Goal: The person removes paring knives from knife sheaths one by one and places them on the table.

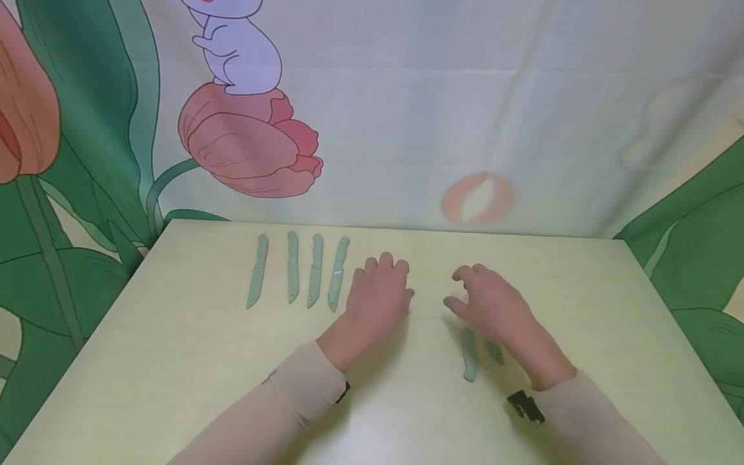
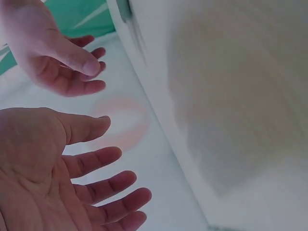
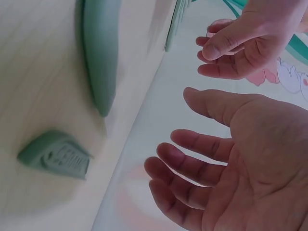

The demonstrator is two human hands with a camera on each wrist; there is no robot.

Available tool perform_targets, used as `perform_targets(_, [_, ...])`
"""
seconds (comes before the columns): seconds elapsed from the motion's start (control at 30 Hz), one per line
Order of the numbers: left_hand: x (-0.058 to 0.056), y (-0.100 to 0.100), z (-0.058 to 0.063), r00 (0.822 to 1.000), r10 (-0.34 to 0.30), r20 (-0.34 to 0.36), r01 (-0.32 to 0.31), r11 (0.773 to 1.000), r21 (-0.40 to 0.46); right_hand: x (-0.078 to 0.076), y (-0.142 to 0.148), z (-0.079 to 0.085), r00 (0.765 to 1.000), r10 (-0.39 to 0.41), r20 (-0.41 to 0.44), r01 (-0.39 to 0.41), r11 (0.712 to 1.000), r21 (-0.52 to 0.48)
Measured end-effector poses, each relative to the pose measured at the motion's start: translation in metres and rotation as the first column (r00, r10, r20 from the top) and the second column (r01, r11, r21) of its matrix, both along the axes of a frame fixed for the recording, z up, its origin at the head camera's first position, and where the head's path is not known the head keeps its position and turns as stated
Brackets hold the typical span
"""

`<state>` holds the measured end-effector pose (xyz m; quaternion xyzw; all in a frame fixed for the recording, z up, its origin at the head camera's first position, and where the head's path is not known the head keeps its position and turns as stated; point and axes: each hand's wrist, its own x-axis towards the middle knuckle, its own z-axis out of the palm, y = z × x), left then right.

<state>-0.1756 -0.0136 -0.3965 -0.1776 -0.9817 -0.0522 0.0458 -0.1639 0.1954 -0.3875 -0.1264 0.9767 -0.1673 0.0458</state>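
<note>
Several pale green knives lie side by side on the left of the table; the outermost knife (image 1: 257, 271) sits a little apart, and the rightmost knife (image 1: 338, 274) carries a small white mark. My left hand (image 1: 378, 294) hovers just right of that row, fingers loosely spread and holding nothing. My right hand (image 1: 494, 303) is held over two more green items, its fingers relaxed and apart. One is a knife (image 1: 469, 355); the other, mostly hidden by the hand, shows a green tip (image 1: 494, 351). In the right wrist view, a green end (image 3: 57, 154) bears raised lettering.
The light wooden table (image 1: 174, 361) ends at a back edge against a printed curtain (image 1: 378, 116) with flowers and a white animal. A black buckle (image 1: 526, 407) hangs by the right sleeve.
</note>
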Motion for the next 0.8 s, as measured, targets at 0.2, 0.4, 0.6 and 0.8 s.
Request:
perform_targets(0.2, [-0.013, -0.021, 0.002, 0.999, 0.017, -0.032, -0.019, 0.998, -0.063, -0.006, -0.018, -0.001, 0.994, 0.050, -0.093, -0.043, 0.996, 0.078])
perform_targets(0.4, [-0.032, -0.044, 0.005, 0.998, 0.053, -0.036, -0.055, 0.997, -0.055, -0.012, -0.039, -0.002, 0.989, 0.082, -0.125, -0.065, 0.989, 0.131])
perform_targets(0.6, [-0.056, -0.066, 0.003, 0.994, 0.111, 0.011, -0.111, 0.993, -0.046, -0.020, -0.059, -0.005, 0.985, 0.115, -0.126, -0.094, 0.982, 0.162])
perform_targets(0.8, [-0.078, -0.081, -0.007, 0.985, 0.154, 0.074, -0.153, 0.988, -0.027, -0.024, -0.078, -0.009, 0.983, 0.140, -0.120, -0.117, 0.976, 0.184])
